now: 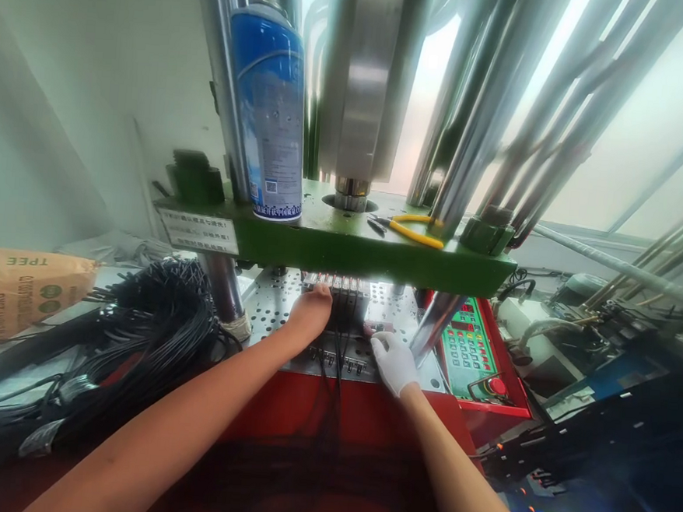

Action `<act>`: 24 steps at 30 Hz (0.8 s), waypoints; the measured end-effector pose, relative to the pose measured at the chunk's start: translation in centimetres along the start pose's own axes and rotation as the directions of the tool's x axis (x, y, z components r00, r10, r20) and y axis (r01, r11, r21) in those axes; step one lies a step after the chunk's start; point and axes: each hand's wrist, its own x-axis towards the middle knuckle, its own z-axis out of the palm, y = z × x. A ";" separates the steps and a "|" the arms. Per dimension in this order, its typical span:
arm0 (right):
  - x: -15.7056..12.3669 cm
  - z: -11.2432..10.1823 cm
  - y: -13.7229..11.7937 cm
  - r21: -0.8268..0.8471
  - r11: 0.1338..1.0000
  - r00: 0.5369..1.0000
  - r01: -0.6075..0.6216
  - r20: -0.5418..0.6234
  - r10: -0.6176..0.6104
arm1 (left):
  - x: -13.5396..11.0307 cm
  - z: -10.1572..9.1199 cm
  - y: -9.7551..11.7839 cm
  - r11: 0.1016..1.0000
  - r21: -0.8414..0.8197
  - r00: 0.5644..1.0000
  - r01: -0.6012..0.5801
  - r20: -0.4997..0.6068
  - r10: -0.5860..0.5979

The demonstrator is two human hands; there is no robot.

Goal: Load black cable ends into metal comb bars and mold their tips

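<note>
My bare left hand (312, 313) is curled closed against the left side of a dark metal mould block (348, 311) under the press plate. Whatever its fingers hold is hidden. My right hand (393, 361), in a white glove, is at the block's lower right, fingers bent towards a small dark part there; its grip is partly hidden. Several black cables (339, 365) run out of the block's front and hang towards me. A row of small metal fittings (339, 361) lies in front of the block on the perforated metal bed (268, 307).
On the green press plate (342, 248) stand a blue spray can (273, 111) and yellow-handled pliers (416, 230). Bundled black cables (154, 336) lie left, near a brown paper sack (23, 292). A red-framed control panel (469, 343) is right. Steel columns (228, 287) flank the bed.
</note>
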 end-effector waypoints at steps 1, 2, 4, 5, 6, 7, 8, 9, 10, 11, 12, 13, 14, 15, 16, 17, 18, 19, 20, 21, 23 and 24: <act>0.0 0.0 0.0 0.000 1.000 1.000 -0.001 0.002 0.001 | -0.1 0.1 0.0 1.000 0.001 1.000 -0.002 0.002 0.002; 0.0 -0.1 -0.1 -0.001 1.000 1.000 -0.002 0.005 0.002 | 0.0 0.2 -0.1 1.000 0.000 1.000 -0.005 0.004 0.005; -0.1 -0.1 -0.1 -0.003 1.000 1.000 -0.006 0.008 0.006 | 0.3 0.3 -0.2 1.000 -0.006 1.000 -0.003 0.011 0.004; -0.1 -0.2 -0.2 -0.005 1.000 1.000 -0.008 0.009 0.008 | 0.5 0.3 -0.3 1.000 -0.010 1.000 -0.001 0.016 0.001; -0.2 -0.2 -0.2 -0.006 1.000 1.000 -0.010 0.009 0.010 | 0.6 0.2 -0.4 1.000 -0.015 1.000 0.002 0.019 -0.002; -0.2 -0.2 -0.3 -0.007 1.000 1.000 -0.011 0.008 0.011 | 0.7 0.1 -0.6 1.000 -0.020 1.000 0.005 0.021 -0.004; -0.2 -0.2 -0.3 -0.008 1.000 1.000 -0.011 0.008 0.011 | 0.7 0.0 -0.9 1.000 -0.024 1.000 0.007 0.021 -0.007; -0.2 -0.2 -0.4 -0.007 1.000 1.000 -0.011 0.006 0.011 | 0.6 0.0 -1.1 1.000 -0.029 1.000 0.010 0.020 -0.009; -0.2 -0.2 -0.4 -0.005 1.000 1.000 -0.010 0.005 0.011 | 0.4 -0.1 -1.3 0.999 -0.034 1.000 0.012 0.017 -0.011; -0.3 -0.2 -0.4 -0.003 1.000 1.000 -0.010 0.004 0.010 | 0.3 -0.1 -1.5 0.999 -0.038 1.000 0.015 0.013 -0.014; -0.3 -0.2 -0.5 0.000 1.000 1.000 -0.011 0.003 0.011 | 0.1 0.0 -1.7 0.999 -0.043 1.000 0.018 0.009 -0.017; -0.4 -0.2 -0.5 0.004 1.000 1.000 -0.014 0.001 0.014 | 0.0 0.1 -1.8 0.999 -0.048 1.000 0.021 0.007 -0.021; -0.5 -0.3 -0.5 0.007 1.000 1.000 -0.018 -0.001 0.018 | -0.1 0.3 -1.9 0.998 -0.053 1.000 0.023 0.005 -0.023; -0.6 -0.4 -0.6 0.012 1.000 1.000 -0.022 -0.003 0.022 | 0.0 0.5 -2.0 0.998 -0.060 1.000 0.024 0.004 -0.024; -0.6 -0.5 -0.7 0.018 1.000 1.000 -0.026 -0.006 0.026 | 0.1 0.7 -2.1 0.997 -0.067 1.000 0.024 0.004 -0.024; -0.6 -0.7 -0.9 0.026 0.999 1.000 -0.029 -0.008 0.030 | 0.3 0.8 -2.2 0.997 -0.075 1.000 0.022 0.004 -0.021; -0.6 -1.0 -1.2 0.037 0.999 0.999 -0.033 -0.011 0.034 | 0.4 1.0 -2.3 0.996 -0.084 1.000 0.017 0.005 -0.017; -0.4 -1.2 -1.7 0.052 0.998 0.999 -0.039 -0.014 0.039 | 0.6 1.1 -2.5 0.996 -0.094 1.000 0.010 0.006 -0.010; -0.1 -1.4 -2.2 0.069 0.997 0.999 -0.046 -0.015 0.047 | 0.7 1.2 -2.6 0.995 -0.103 1.000 0.003 0.008 -0.002; 0.3 -1.6 -2.9 0.088 0.994 0.998 -0.057 -0.011 0.058 | 0.8 1.2 -2.8 0.994 -0.112 1.000 -0.004 0.010 0.005; 1.4 -1.6 -4.6 0.139 0.986 0.996 -0.092 0.016 0.091 | 1.0 1.2 -3.0 0.992 -0.128 1.000 -0.015 0.018 0.017; 2.1 -1.5 -5.4 0.169 0.979 0.993 -0.117 0.040 0.112 | 1.0 1.2 -3.1 0.991 -0.135 1.000 -0.019 0.022 0.022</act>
